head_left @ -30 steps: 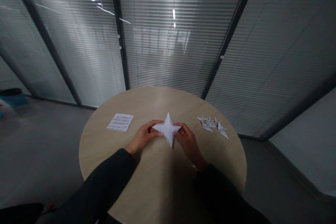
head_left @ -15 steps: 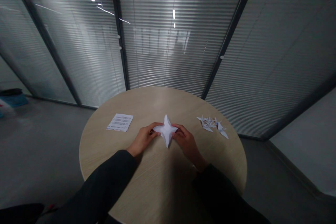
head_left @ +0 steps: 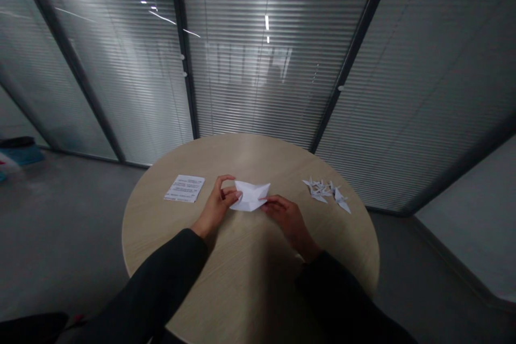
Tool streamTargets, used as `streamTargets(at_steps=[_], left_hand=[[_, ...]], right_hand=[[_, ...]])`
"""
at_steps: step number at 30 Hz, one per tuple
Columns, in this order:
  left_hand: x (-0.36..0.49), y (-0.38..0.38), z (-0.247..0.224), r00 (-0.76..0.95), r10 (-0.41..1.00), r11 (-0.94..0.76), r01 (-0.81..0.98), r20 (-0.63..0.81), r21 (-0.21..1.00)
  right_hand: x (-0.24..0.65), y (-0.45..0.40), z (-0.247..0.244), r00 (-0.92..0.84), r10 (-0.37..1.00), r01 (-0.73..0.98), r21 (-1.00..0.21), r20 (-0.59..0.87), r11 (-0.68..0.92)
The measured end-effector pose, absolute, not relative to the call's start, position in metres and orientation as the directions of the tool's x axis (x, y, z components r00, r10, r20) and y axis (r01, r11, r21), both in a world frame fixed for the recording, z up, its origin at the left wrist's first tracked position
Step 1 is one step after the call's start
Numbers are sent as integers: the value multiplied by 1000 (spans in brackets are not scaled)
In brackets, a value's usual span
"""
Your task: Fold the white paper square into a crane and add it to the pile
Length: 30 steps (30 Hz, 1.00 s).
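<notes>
Between my hands is a folded piece of white paper (head_left: 250,196), creased and partly opened out, over the middle of the round table. My left hand (head_left: 217,203) grips its left side, the thumb on top of the paper and the forefinger arched above it. At the lower right corner, my right hand (head_left: 285,217) pinches the paper between thumb and fingers. The underside of the paper is hidden.
A stack of white printed paper squares (head_left: 185,188) lies on the left of the wooden table (head_left: 217,290). Several folded paper cranes (head_left: 320,189) are heaped on the right. Glass panels with blinds (head_left: 258,91) rise behind the table. A blue bin (head_left: 22,151) stands far left.
The paper has turned from a four-pointed star shape to a wider, flatter form. My left hand has shifted slightly left and its forefinger has lifted; the right hand has moved slightly lower.
</notes>
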<state>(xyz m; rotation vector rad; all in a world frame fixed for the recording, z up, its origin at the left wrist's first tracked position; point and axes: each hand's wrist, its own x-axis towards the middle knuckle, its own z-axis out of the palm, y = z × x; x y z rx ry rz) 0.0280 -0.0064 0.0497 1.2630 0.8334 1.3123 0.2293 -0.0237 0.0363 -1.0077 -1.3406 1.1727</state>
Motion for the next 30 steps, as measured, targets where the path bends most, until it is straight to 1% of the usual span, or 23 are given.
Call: streamTargets(at_steps=[2, 4, 8, 11, 17, 22, 24, 26, 30], left_hand=[[29, -6, 50, 80, 974, -185, -250, 210, 951], [30, -6, 49, 57, 968, -224, -249, 245, 942], [33, -6, 47, 149, 925, -322, -185, 350, 928], [34, -7, 45, 181, 918, -332, -129, 352, 934], [31, -10, 47, 121, 926, -364, 41, 357, 930], [30, -11, 46, 123, 912, -407, 169, 391, 898], [30, -12, 45, 145, 895, -445, 209, 422, 871], [29, -12, 43, 166, 881, -472, 255, 443, 844], [28, -13, 42, 208, 868, -496, 337, 450, 801]], right_hand=[[228, -25, 37, -58, 985, -53, -986, 162, 159], [227, -26, 39, -9, 987, -67, -985, 157, 156], [227, -28, 43, 82, 980, -88, -978, 183, 190], [228, -29, 44, 122, 969, -65, -973, 214, 223], [227, -28, 43, 95, 973, -22, -977, 210, 213], [225, -28, 39, 80, 977, -13, -980, 196, 197], [225, -27, 36, 76, 973, 42, -975, 219, 216], [225, -27, 34, 67, 961, 137, -957, 268, 257], [226, -28, 33, -5, 917, 311, -871, 398, 380]])
